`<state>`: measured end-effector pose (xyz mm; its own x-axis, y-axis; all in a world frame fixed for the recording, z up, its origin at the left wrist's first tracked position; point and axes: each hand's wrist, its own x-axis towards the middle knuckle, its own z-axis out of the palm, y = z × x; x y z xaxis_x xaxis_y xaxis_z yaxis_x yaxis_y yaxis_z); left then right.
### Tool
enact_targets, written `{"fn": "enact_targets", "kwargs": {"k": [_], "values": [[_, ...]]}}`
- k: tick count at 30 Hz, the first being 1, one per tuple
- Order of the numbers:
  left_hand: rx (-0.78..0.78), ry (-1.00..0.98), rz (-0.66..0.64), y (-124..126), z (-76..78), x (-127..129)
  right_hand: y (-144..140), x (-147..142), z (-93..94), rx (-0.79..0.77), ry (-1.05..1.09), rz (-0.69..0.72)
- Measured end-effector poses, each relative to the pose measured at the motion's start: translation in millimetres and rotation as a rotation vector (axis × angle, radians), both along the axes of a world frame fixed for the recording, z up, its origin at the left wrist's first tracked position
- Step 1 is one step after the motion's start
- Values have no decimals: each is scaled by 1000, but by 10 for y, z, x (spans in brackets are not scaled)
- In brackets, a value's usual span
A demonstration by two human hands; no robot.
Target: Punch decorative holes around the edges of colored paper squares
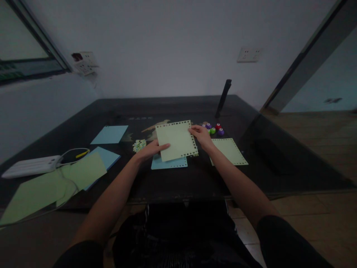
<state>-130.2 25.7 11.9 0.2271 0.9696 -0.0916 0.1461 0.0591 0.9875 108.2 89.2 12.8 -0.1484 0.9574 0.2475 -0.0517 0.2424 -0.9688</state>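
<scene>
Holding a pale green sheet [176, 139] up in both hands, slightly tilted, with holes along its top, right and bottom edges. Gripping the lower left edge in the left hand [150, 150], pressing the thumb flat across the front and tucking the fingers mostly out of sight behind. Pinching the upper right edge in the right hand [201, 136], leaving next to no opening between thumb and fingertips. Holding this paper above a blue punched sheet [169, 163] on the dark table [173, 188], just below the grip, without showing clearly any contact or gap between them. Having a cluster of flower-shaped pieces [138, 145] just left of the left hand, and a plain blue sheet [110, 134] farther left. Having overlapping green sheets [86, 171] lower left of that grip, partly covering blue paper [108, 156], with a white power strip [33, 166] farther out. Having small eyed balls [213, 131] just right of the right hand, a second green sheet [228, 150] lower right, and a leaning black stick [223, 98] beyond the balls
</scene>
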Motion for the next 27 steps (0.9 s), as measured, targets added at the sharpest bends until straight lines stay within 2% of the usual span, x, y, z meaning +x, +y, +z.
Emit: {"fn": "enact_targets", "kwargs": {"k": [3, 8, 13, 18, 27], "values": [[-46, 83, -81, -14, 2, -1, -7, -1, 17, 1, 8, 10], [-50, 90, -174, -35, 23, 5, -19, 0, 33, 36, -6, -1], [-29, 116, -162, -22, 7, -4, 6, 30, 44, 11, 16, -50], [-18, 112, -177, 6, -31, -35, 95, 97, 20, 84, -59, -84], [15, 92, -128, 25, 8, -93, 443, -28, -5, 93, -247, -75]]}}
